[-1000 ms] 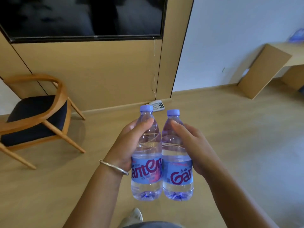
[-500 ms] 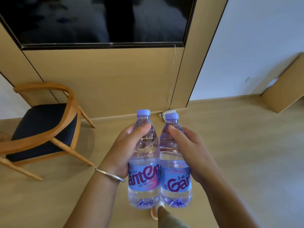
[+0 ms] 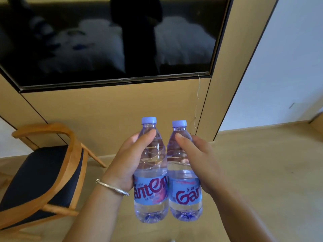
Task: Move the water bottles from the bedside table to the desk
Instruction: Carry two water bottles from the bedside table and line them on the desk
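Left hand (image 3: 128, 158): wrapped round the left bottle (image 3: 151, 173), thumb across its shoulder.
Right hand (image 3: 201, 158): wrapped round the right bottle (image 3: 184, 173), thumb on its shoulder.
Bottles: upright, side by side, touching, at centre frame above the floor (image 3: 262, 172).
Chair (image 3: 47, 173): lower left.
Screen (image 3: 104, 37): upper left.

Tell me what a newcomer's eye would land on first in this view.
Two clear water bottles with lilac caps and blue labels fill the middle, side by side and upright: the left bottle gripped by the left hand, the right bottle by the right hand. Above them a large dark TV screen on the wood-panelled wall mirrors a white bed. At lower left stands a wooden chair with a dark seat.
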